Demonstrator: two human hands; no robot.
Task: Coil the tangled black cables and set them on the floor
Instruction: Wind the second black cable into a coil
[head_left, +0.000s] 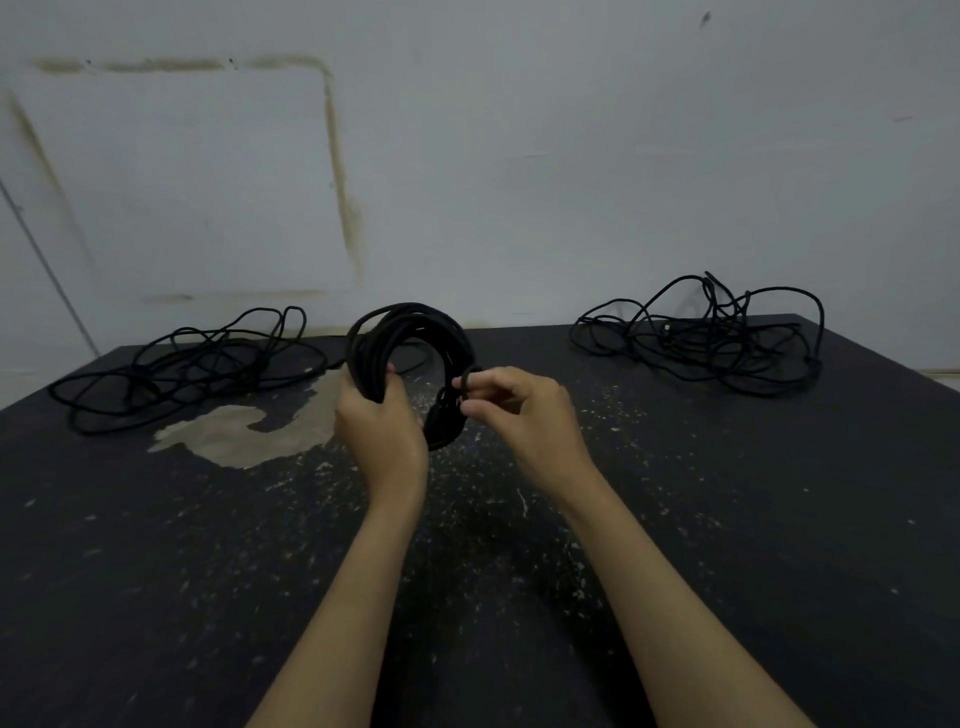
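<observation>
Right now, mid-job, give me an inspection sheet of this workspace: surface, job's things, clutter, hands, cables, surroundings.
Surface: dark floor, speckled, with a pale worn patch.
Job's things: black coil held up between both hands.
Clutter: nothing seen.
Hands: left hand grips the coil's left side; right hand pinches the cable end at its right side.
Cables: left tangle and right tangle lie loose, uncoiled.
Surroundings: pale wall with brown tape stains.
</observation>
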